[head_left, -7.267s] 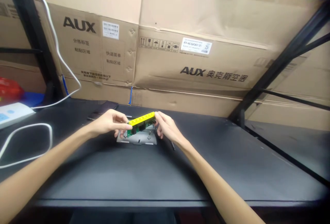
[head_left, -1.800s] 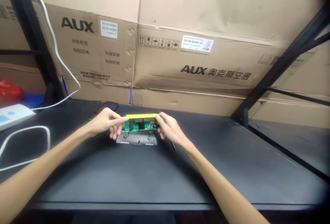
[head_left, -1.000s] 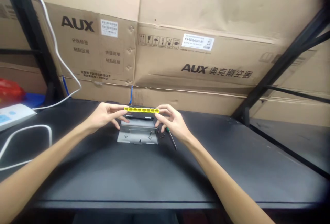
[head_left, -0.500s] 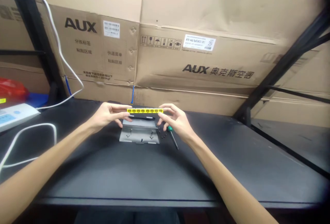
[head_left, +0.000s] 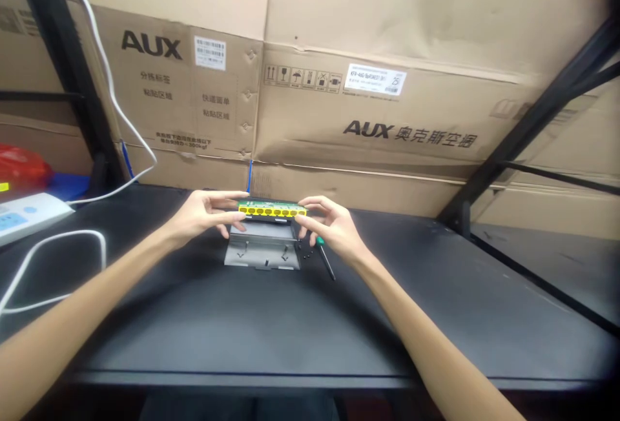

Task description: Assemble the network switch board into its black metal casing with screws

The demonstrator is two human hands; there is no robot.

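Between my two hands is a green circuit board [head_left: 271, 205] with a row of yellow network ports [head_left: 272, 212] along its near edge. My left hand [head_left: 206, 214] grips its left end, fingers above and thumb at the front. The right end sits between the fingers and thumb of my right hand [head_left: 332, 224]. Just below and nearer to me lies an open grey metal casing [head_left: 264, 254], its far part partly hidden by the board. A screwdriver with a green handle [head_left: 320, 241] rests to the right of the casing, beside several small dark screws [head_left: 307, 256].
Large cardboard boxes [head_left: 310, 124] stand behind the black table [head_left: 271, 330]. At the left are a white power strip [head_left: 33, 217], a white cable [head_left: 104, 246] and a red object [head_left: 22, 169]. Black metal posts [head_left: 527, 124] flank the table.
The board has tilted, so its green top face now shows above the yellow ports. Both hands keep hold of its ends and have barely moved. The casing and screwdriver stay in place.
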